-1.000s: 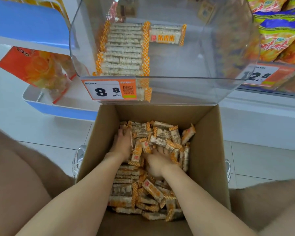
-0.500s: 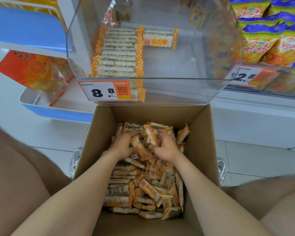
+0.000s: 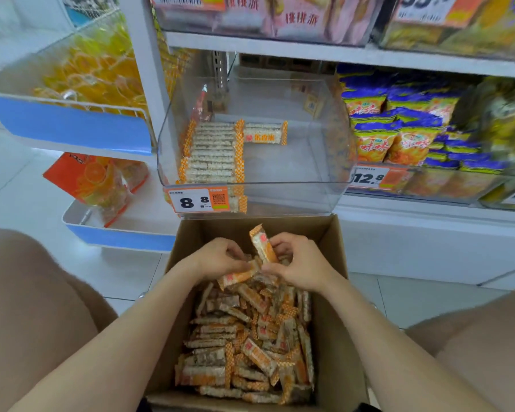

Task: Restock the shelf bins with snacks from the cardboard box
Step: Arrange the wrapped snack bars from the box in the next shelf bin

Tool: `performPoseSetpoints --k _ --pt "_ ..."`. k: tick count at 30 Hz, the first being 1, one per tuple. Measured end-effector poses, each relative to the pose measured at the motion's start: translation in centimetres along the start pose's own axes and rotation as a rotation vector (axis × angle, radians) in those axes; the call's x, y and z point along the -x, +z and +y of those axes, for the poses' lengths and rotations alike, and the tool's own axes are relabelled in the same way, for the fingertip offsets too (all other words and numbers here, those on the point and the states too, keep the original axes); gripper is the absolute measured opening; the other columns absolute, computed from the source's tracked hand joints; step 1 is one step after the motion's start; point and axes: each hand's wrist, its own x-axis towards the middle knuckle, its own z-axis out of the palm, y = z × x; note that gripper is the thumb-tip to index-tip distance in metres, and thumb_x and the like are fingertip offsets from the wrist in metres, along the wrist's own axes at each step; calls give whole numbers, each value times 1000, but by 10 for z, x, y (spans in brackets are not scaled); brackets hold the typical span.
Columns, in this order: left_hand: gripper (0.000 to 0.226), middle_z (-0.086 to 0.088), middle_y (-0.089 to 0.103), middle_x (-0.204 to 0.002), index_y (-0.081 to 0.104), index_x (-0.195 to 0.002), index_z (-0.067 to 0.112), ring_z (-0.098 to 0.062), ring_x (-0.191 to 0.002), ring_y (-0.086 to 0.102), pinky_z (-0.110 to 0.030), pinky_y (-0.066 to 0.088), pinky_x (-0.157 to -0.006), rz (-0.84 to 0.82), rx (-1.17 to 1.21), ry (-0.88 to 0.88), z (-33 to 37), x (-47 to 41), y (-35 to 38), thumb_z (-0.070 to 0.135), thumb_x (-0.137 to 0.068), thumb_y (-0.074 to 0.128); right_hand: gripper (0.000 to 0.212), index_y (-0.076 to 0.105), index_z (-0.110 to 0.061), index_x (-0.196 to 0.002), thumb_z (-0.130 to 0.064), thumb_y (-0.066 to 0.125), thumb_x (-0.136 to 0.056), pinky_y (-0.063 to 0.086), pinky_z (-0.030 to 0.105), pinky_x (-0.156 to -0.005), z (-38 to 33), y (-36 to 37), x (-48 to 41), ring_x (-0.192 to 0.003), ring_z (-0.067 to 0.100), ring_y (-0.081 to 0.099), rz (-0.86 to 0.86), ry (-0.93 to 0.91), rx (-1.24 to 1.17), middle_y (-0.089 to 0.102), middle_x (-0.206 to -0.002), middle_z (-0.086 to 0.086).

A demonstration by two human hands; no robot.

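An open cardboard box [image 3: 332, 292] stands on the floor between my knees, full of orange-and-white wrapped snack bars [image 3: 247, 352]. Over its far end my left hand [image 3: 220, 258] and my right hand [image 3: 301, 264] together grip a bunch of snack bars [image 3: 252, 270], lifted above the pile; one bar sticks up between the hands. Just behind the box sits a clear plastic shelf bin [image 3: 324, 150] with a neat row of the same bars [image 3: 213, 153] along its left side and bare floor on its right.
An "8.8" price tag [image 3: 198, 200] hangs on the bin's front lip. Yellow-and-purple snack bags [image 3: 399, 129] fill the bin to the right. A blue-and-white rack [image 3: 72, 126] with orange candy bags stands at the left. White tiled floor surrounds the box.
Both hands drew together in the pile, closed round a bunch of bars and raised it toward the box's far end. The view tilted up, showing more shelves.
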Motion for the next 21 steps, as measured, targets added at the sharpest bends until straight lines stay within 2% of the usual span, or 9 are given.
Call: performPoseSetpoints --k 3,6,8,10,12,14,16,18,21 --pt "20 6 78 -103 82 -104 28 -11 -101 70 -38 57 -98 -33 42 50 26 24 -14 40 -88 80 51 67 -35 -128 -31 88 -82 52 25 -106 -21 -8 11 -114 -5 64 25 -101 -27 71 -123 -19" --pt "22 -13 77 -112 80 -112 13 -18 -101 72 -38 58 -95 -192 334 49 53 53 -31 19 -91 78 50 67 -33 -126 -21 88 -82 56 29 -102 -35 -17 19 -110 -4 67 -12 -120 -63 72 -118 -17" --pt "34 -22 73 -119 74 -120 6 -22 -101 69 -37 56 -94 -278 386 99 64 72 -46 5 -87 79 50 67 -32 -126 -23 88 -81 59 31 -98 -44 -24 26 -105 -3 68 -2 -131 -57 73 -115 -15" --pt "51 -20 73 -119 67 -128 11 -25 -106 71 -38 57 -97 -241 274 175 71 85 -57 1 -81 83 51 66 -34 -127 -26 87 -82 60 32 -95 -53 -30 32 -102 -1 69 30 -165 -61 73 -113 -14" --pt "61 -9 74 -120 62 -132 21 -20 -112 70 -34 58 -99 -166 212 219 76 95 -63 5 -79 88 54 64 -40 -132 -27 85 -84 58 27 -94 -63 -36 38 -103 -2 68 80 -240 -45 72 -116 -17" --pt "64 -2 73 -123 60 -134 27 -16 -115 69 -30 56 -101 -95 270 247 80 99 -67 12 -80 90 60 59 -42 -142 -30 81 -88 50 19 -98 -69 -42 42 -113 -4 63 153 -338 72 68 -127 -22" --pt "67 -2 70 -129 62 -135 33 -16 -119 67 -34 56 -102 -11 321 313 85 103 -70 26 -77 94 63 52 -43 -151 -34 75 -93 43 16 -102 -73 -47 45 -121 -4 57 215 -390 175 63 -135 -20" --pt "62 -6 68 -130 64 -134 35 -18 -118 69 -39 59 -99 24 376 366 93 106 -71 33 -79 92 62 49 -42 -154 -35 71 -96 44 24 -107 -76 -53 45 -127 3 56 255 -412 214 61 -140 -17" --pt "42 -10 66 -124 68 -128 30 -20 -103 73 -39 63 -87 87 323 414 106 113 -71 37 -89 83 60 49 -40 -154 -34 69 -99 47 43 -104 -80 -62 46 -127 11 55 317 -509 361 60 -140 -14"
